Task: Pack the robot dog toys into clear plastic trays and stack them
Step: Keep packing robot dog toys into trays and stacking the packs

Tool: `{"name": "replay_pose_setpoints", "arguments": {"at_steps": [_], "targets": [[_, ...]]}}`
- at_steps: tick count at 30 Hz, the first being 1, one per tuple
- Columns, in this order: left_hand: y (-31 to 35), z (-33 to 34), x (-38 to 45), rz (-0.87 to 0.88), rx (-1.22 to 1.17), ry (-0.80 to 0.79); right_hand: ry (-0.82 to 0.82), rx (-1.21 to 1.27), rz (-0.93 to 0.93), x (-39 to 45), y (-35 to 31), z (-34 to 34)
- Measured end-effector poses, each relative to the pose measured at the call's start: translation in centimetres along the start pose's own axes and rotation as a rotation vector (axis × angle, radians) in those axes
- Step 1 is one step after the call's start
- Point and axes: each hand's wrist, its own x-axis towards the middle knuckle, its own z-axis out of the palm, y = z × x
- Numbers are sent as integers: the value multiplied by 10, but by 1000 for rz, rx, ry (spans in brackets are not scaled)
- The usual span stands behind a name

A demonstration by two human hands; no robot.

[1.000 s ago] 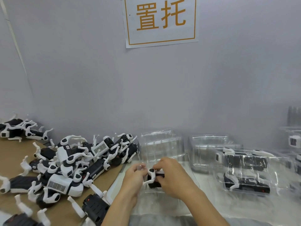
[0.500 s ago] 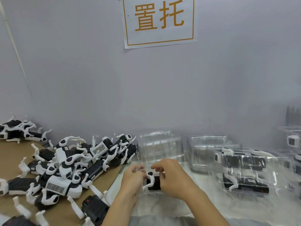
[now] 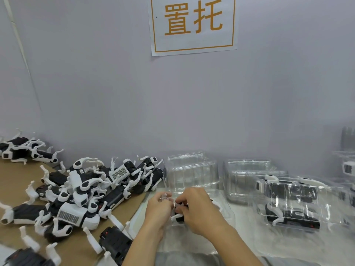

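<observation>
Clear plastic, thin and glossy, lies nearest you: the tray (image 3: 192, 225) you are filling sits on the pale bench surface (image 3: 240, 217) directly in front of you. Your left hand (image 3: 158, 210) is at the tray's left edge, fingers curled, pinching what looks like the plastic rim. Your right hand (image 3: 197, 210) is curled over a black and white robot dog toy (image 3: 177, 217), holding it down in the tray; most of the toy is hidden under your fingers. To seat it well, you would likely keep the rim steady with the left hand, fold the white legs flat, and press evenly so the thin plastic does not buckle. Left of your hands, on brown cardboard (image 3: 17, 177), a loose pile of unpacked toys (image 3: 86, 191) waits, legs tangled; some carry barcode stickers, too small to read. Right of you, a packed tray (image 3: 292, 204) holds two toys. Just beyond your hands stand empty clear trays (image 3: 192, 169), with a second stack (image 3: 247, 173) beside them. Farthest away, on the grey wall, a white sign (image 3: 193, 24) with an orange border reads 置托 in orange characters.
</observation>
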Motion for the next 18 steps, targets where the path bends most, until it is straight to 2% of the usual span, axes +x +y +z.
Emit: {"name": "replay_pose_setpoints", "arguments": {"at_steps": [12,15,18], "targets": [[0,-1,2,4,-24,22,-86,110,31,2,11,-11],[-2,-4,6,28,7,56,-6,147,73,2,23,-19],[-1,-7,8,54,48,88,165,172,142,2,44,-30]]}}
